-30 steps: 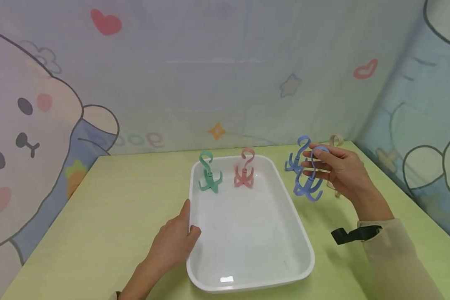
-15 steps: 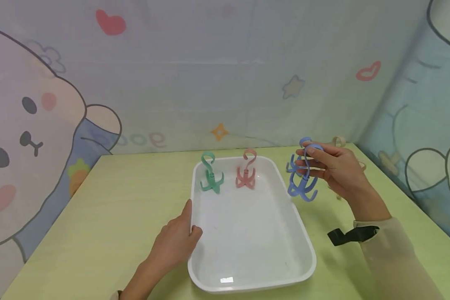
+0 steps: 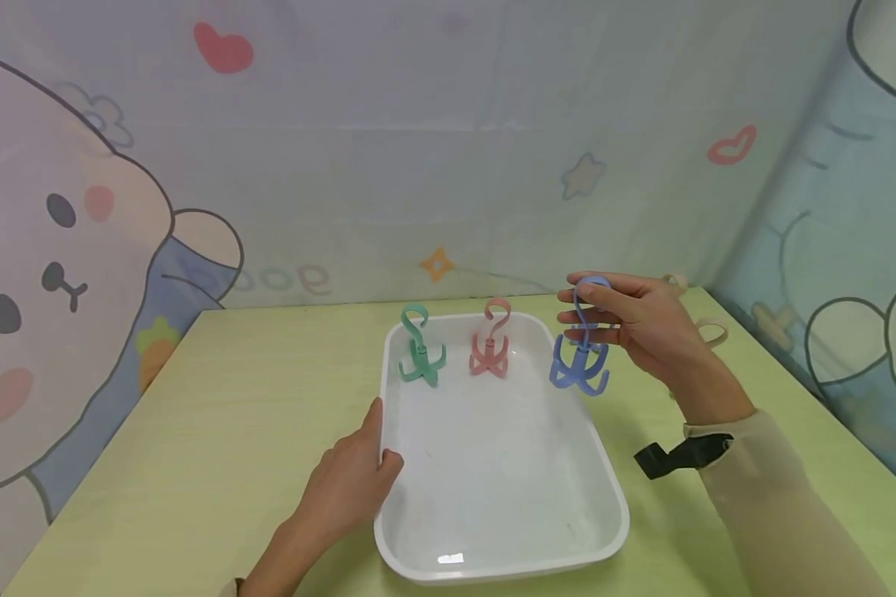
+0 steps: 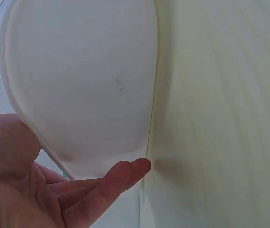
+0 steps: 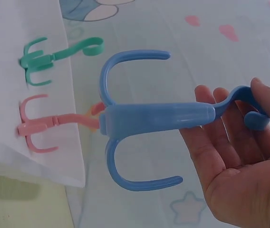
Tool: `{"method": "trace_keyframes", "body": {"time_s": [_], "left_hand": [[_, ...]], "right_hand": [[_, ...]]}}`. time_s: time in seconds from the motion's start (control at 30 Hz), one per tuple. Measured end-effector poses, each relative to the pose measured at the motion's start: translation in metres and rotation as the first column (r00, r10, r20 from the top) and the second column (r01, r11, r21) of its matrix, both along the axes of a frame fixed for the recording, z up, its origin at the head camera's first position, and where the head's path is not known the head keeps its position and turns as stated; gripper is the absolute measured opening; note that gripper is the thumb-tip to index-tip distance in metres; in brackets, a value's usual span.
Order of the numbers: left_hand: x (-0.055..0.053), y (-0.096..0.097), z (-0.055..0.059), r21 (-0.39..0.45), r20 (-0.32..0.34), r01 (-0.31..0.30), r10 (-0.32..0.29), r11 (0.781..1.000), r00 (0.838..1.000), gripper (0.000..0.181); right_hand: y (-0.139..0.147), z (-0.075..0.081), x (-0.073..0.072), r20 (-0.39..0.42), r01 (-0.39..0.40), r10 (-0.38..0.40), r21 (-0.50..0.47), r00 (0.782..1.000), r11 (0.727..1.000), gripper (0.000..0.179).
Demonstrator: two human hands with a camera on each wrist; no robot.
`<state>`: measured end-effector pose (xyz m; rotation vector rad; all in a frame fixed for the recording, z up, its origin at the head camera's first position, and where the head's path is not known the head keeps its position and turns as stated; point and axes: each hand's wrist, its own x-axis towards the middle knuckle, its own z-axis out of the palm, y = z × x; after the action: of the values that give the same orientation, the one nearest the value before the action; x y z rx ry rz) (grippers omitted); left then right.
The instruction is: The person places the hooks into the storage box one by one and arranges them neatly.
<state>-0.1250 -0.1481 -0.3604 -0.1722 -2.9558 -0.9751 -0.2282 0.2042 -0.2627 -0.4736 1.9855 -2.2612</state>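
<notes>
My right hand (image 3: 642, 323) pinches a blue multi-prong hanging hook (image 3: 581, 365) by its curled top, above the tray's right rim. In the right wrist view the prongs of this blue hook (image 5: 159, 116) point back toward the hand. My left hand (image 3: 351, 473) holds the left rim of a white tray (image 3: 500, 464), its thumb at the rim and its fingers along the outer wall. At the tray's far end stand a green hook (image 3: 421, 361) and a pink hook (image 3: 489, 356). Another blue hook is mostly hidden behind the held one.
Beige hooks (image 3: 713, 333) stand on the light green table (image 3: 269, 398) beyond the right hand, mostly hidden by it. A printed cloth backdrop (image 3: 343, 166) rises behind the table and along its right side.
My right hand has moved left with the blue hook, from beside the tray to above its right rim. The left hand stays on the tray.
</notes>
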Motion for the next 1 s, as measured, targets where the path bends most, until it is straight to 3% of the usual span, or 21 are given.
{"method": "trace_keyframes", "body": {"time_s": [0.73, 1.0], "left_hand": [[-0.001, 0.000, -0.002, -0.003, -0.007, 0.001, -0.001, 1.000, 1.000, 0.076], [-0.003, -0.001, -0.003, 0.003, -0.015, 0.005, -0.005, 1.000, 1.000, 0.076]], "right_hand": [[-0.041, -0.002, -0.006, 0.044, -0.078, 0.076, 0.039, 0.996, 0.996, 0.020], [-0.057, -0.004, -0.010, 0.034, -0.104, 0.102, 0.081, 0.994, 0.991, 0.035]]}}
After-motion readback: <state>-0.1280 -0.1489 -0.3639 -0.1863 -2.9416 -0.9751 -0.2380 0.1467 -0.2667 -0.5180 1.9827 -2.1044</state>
